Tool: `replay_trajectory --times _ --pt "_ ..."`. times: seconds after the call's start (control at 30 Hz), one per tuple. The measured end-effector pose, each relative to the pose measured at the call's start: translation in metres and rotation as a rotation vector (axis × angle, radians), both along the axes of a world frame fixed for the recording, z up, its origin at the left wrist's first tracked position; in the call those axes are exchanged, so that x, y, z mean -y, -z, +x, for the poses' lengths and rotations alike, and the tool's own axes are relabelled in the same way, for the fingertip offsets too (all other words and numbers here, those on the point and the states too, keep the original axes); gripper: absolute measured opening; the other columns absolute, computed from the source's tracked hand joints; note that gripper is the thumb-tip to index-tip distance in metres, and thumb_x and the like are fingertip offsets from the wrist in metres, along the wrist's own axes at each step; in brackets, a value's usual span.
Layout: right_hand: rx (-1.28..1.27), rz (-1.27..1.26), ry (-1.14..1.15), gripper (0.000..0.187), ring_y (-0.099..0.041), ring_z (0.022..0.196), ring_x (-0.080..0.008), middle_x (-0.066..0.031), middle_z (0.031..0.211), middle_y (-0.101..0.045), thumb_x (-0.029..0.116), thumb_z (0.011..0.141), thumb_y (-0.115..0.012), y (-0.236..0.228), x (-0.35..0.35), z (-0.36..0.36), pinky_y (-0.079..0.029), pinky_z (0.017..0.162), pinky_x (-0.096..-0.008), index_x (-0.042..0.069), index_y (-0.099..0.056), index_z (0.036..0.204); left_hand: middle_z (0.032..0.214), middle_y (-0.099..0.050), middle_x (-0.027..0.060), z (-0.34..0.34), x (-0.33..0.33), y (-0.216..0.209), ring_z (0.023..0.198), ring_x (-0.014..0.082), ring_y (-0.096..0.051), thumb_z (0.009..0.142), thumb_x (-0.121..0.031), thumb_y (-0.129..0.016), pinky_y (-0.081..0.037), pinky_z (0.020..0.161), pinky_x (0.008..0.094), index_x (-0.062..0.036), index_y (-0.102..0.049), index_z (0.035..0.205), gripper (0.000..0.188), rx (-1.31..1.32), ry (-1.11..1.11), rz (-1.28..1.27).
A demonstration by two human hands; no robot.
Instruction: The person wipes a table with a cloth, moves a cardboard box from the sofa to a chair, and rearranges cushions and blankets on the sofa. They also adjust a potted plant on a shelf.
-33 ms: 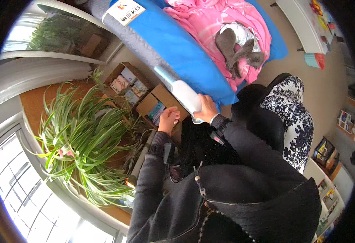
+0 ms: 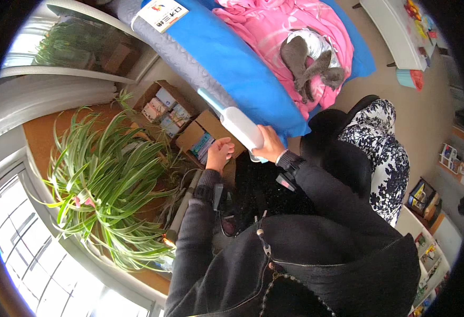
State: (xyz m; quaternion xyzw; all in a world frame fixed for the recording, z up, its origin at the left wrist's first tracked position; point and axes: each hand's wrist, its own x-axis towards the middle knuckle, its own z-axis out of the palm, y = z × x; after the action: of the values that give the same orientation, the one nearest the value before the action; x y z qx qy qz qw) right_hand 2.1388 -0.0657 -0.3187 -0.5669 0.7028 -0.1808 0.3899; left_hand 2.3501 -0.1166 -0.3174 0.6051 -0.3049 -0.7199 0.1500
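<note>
My right hand point(image 2: 269, 145) grips the near end of a long white and pale-blue lint brush point(image 2: 241, 126) set in an oblong white case. Its pale-blue handle points up and left, towards the blue-covered bed. Just left of the case is my left hand point(image 2: 220, 154), its fingers loosely curled and a little apart, with nothing visible in them. It hovers in front of an open cardboard box point(image 2: 188, 138) of small blue packets and does not seem to touch the brush. The hidden side of the case cannot be made out.
A pink blanket point(image 2: 253, 31) and a grey furry figure point(image 2: 316, 66) in a white garment lie on the bed's blue cover point(image 2: 210, 53). Left stands a large spider plant point(image 2: 102, 190). Another box point(image 2: 163, 113) holds packages. A black chair point(image 2: 329, 148) bears black-and-white floral cloth point(image 2: 382, 153).
The lint brush and its case have tilted slightly, the handle end shifting left. My left hand's fingers have loosened a little. My right hand keeps its grip.
</note>
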Motion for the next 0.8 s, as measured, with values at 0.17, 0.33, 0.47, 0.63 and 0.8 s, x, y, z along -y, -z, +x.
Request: replay_trajectory --times 0.17,0.33,0.47,0.63,0.8 --pt "0.29 -0.231 0.125 0.081 -0.044 0.118 -0.0295 -0.018 0.122 -0.046 0.022 0.067 -0.075 -0.026 0.001 -0.043 -0.032 0.104 -0.0389 -0.004 -0.036 0.133 0.104 -0.064 0.0061 -0.043 0.036 0.039 0.088 0.0104 -0.06 0.095 -0.021 -0.054 -0.048 0.069 0.0219 0.0004 -0.054 0.119 0.033 -0.048 -0.003 -0.044" --pt "-0.136 -0.358 0.309 0.075 -0.046 0.114 -0.0319 -0.0188 0.118 -0.047 0.011 0.065 -0.074 -0.024 0.048 -0.107 -0.036 0.099 -0.0403 -0.001 -0.039 0.131 0.074 -0.067 0.0036 -0.093 0.073 0.064 0.056 0.0092 -0.058 0.085 -0.03 -0.069 -0.045 0.048 0.0238 -0.0001 -0.067 0.09 0.03 0.055 0.001 -0.132" --pt "-0.236 -0.381 0.309 0.077 -0.047 0.109 -0.0363 -0.0204 0.113 -0.049 0.017 0.061 -0.076 -0.009 0.068 -0.11 -0.038 0.094 -0.0453 -0.001 -0.041 0.127 0.056 -0.061 0.0049 -0.093 0.077 0.074 0.047 0.008 -0.053 0.083 -0.024 -0.07 -0.041 0.044 0.0241 -0.0007 -0.061 0.068 0.029 0.147 0.23 -0.291" --pt "-0.138 -0.331 0.121 0.074 -0.05 0.1 -0.0382 -0.0186 0.103 -0.054 0.02 0.059 -0.073 0.009 0.083 -0.078 -0.041 0.086 -0.047 0.005 -0.044 0.125 0.055 -0.06 0.0063 -0.087 0.063 0.085 0.044 0.0111 -0.053 0.083 -0.022 -0.067 -0.042 0.043 0.0275 -0.0001 -0.058 0.065 0.03 0.21 0.117 -0.359" --pt "-0.443 -0.13 0.007 0.077 -0.05 0.104 -0.0312 -0.0118 0.111 -0.049 0.022 0.06 -0.072 0.023 0.072 -0.035 -0.041 0.084 -0.0456 0.008 -0.042 0.129 0.055 -0.06 0.0062 -0.09 0.055 0.086 0.047 0.012 -0.055 0.082 -0.021 -0.066 -0.043 0.048 0.03 0.0001 -0.057 0.065 0.029 0.191 0.068 -0.373"
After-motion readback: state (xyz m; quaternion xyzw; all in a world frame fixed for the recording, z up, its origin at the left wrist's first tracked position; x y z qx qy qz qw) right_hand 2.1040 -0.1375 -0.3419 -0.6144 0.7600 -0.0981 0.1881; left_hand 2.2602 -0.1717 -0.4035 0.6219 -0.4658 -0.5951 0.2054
